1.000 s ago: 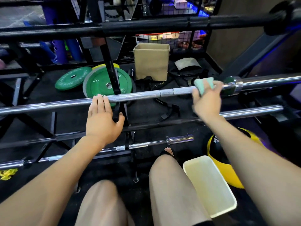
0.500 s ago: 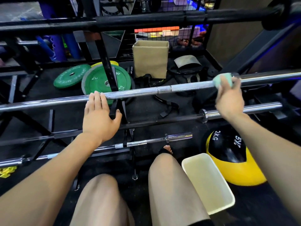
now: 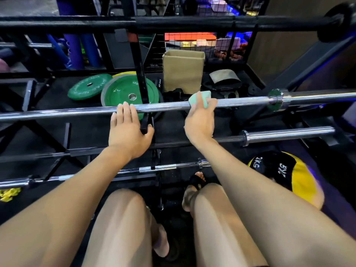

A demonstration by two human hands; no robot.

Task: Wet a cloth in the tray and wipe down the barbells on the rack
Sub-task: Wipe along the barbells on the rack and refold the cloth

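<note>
A long chrome barbell [image 3: 165, 107] lies across the black rack [image 3: 143, 120] at chest height. My right hand [image 3: 200, 122] grips a pale green cloth [image 3: 199, 99] wrapped over the bar near its middle. My left hand [image 3: 128, 132] rests on the same bar to the left, fingers hooked over it, thumb beside the rack upright. Two more barbells sit lower: a dark one with a chrome sleeve [image 3: 289, 134] and a thin chrome one [image 3: 165, 167]. The tray is out of view, hidden behind my right arm.
A thick black padded bar [image 3: 173, 23] crosses the top. Behind the rack lie green weight plates [image 3: 129, 95], a tan box [image 3: 183, 69] and dark straps. A yellow and black 2 kg ball [image 3: 285, 176] sits at right. My knees fill the bottom.
My right hand has slid the cloth left along the top barbell, from near the collar to the middle. My left hand has stayed on the bar. The tray is now hidden.
</note>
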